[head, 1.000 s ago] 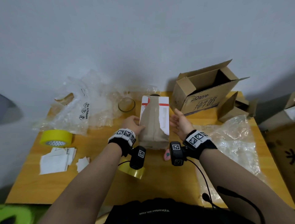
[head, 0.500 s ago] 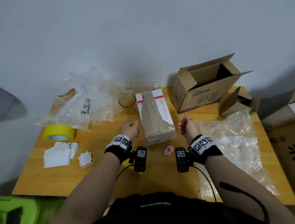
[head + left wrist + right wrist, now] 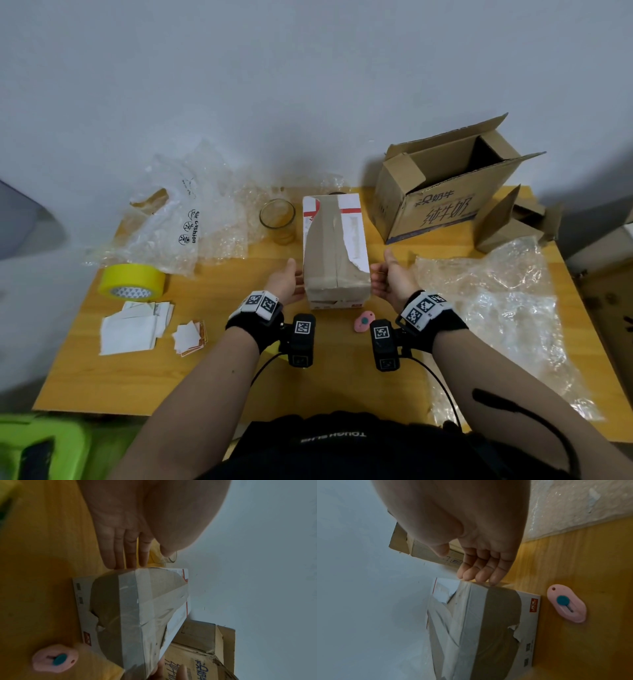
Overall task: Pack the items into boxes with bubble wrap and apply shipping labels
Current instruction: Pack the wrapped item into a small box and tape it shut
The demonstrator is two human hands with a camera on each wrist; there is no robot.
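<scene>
**One box taped shut, no fresh label on it yet**

Going left to right across the table (image 3: 342, 383): at 9 o'clock sits a yellow tape roll (image 3: 132, 283), with a loose stack of white paper slips (image 3: 132, 329) just below it, likely the shipping labels, though nothing on them can be read. Behind them, at about 10 o'clock, is a heap of clear cushioning film (image 3: 178, 219) printed "Air Cushion". A glass jar (image 3: 278, 221) stands unwrapped just left of the taped box, so at least one item is probably still waiting to be packed.

In the centre lies the taped box (image 3: 335, 250), flat on the table, sealed with clear tape over a torn white wrapper with red stripes; a small red logo on its end face is too small to read for certain. The left hand (image 3: 286, 282) has straight fingers pressed against the box's left side, holding nothing. The right hand (image 3: 394, 284) is relaxed and slightly cupped, fingertips at the box's right edge, also gripping nothing. A pink cutter (image 3: 363, 321) lies just in front of the box.

At 2 o'clock an open carton (image 3: 442, 205) with blue Chinese print, apparently for milk, stands empty as far as can be seen. Bubble wrap (image 3: 496, 308) is spread at 3 o'clock. Judging from this, sealing is done; labelling and the second carton remain.
</scene>
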